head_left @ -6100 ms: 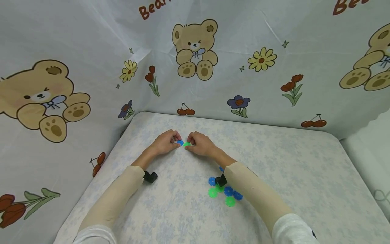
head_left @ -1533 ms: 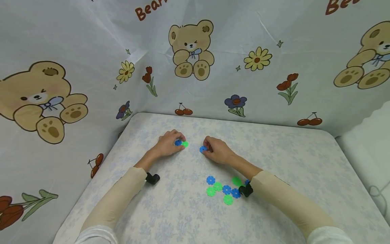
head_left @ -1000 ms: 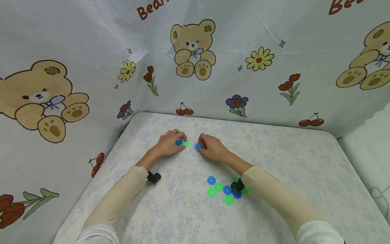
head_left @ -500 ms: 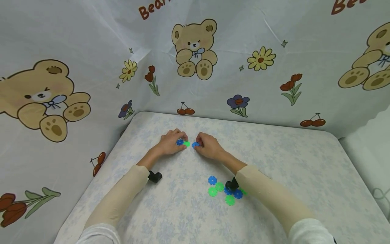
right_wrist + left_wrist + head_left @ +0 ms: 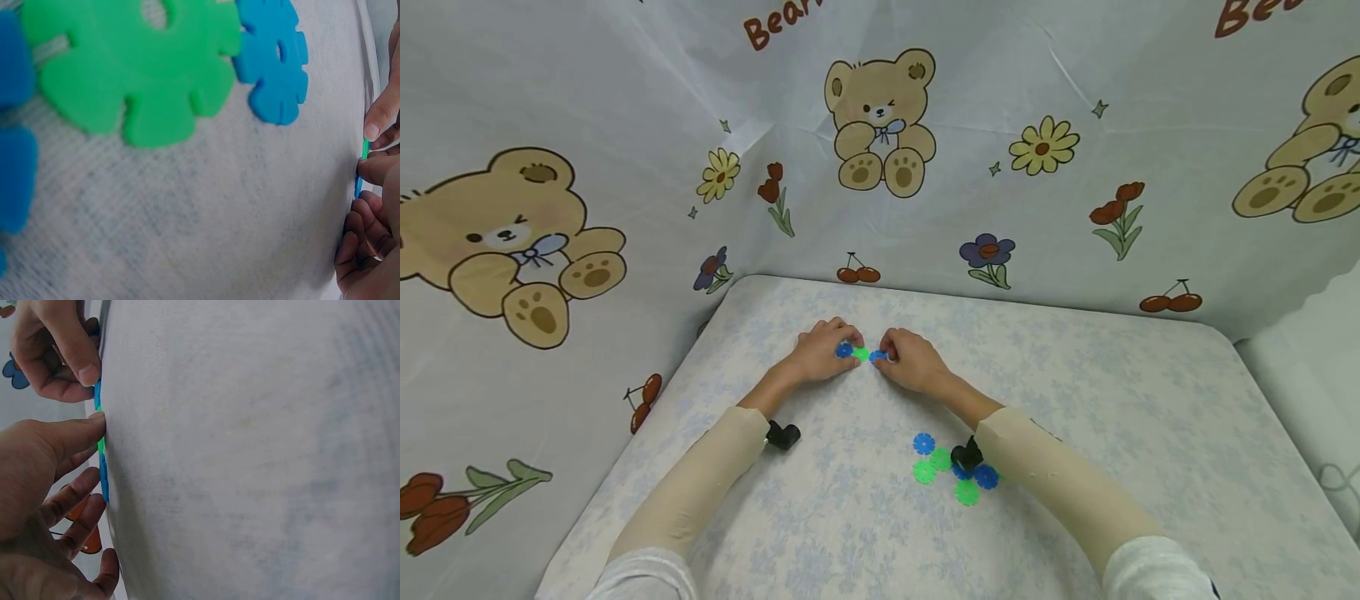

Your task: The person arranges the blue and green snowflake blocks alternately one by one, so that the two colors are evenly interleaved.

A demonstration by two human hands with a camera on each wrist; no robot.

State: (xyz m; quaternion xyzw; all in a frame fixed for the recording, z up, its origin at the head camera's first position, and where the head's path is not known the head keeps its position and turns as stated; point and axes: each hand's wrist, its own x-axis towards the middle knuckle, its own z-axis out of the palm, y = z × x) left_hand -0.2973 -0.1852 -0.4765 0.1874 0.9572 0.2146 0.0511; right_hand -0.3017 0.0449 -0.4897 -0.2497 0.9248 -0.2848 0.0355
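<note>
My left hand [image 5: 822, 352] pinches a green notched plastic disc [image 5: 861, 355] between thumb and fingers. A blue notched disc [image 5: 844, 350] sits on its left side, within the curve of that hand. My right hand [image 5: 913, 360] pinches another blue disc [image 5: 878, 356] by its right part. In the left wrist view the right hand's blue disc [image 5: 97, 395], the green disc [image 5: 101, 445] and the other blue disc [image 5: 104, 478] line up edge-on. The right blue disc meets or nearly meets the green one; fingers hide whether their notches interlock.
Several loose blue and green discs lie near my right forearm, among them a blue disc [image 5: 924, 443] and a green disc [image 5: 967, 492]. The forearm and black wrist camera [image 5: 967, 454] partly cover this group. Behind the table [image 5: 1075, 375] hangs a bear-print cloth [image 5: 760, 100].
The right hand has moved left with its blue disc, bringing it up to the green disc. The left hand keeps its place. Earlier still, the right hand held the green disc against the first blue one.
</note>
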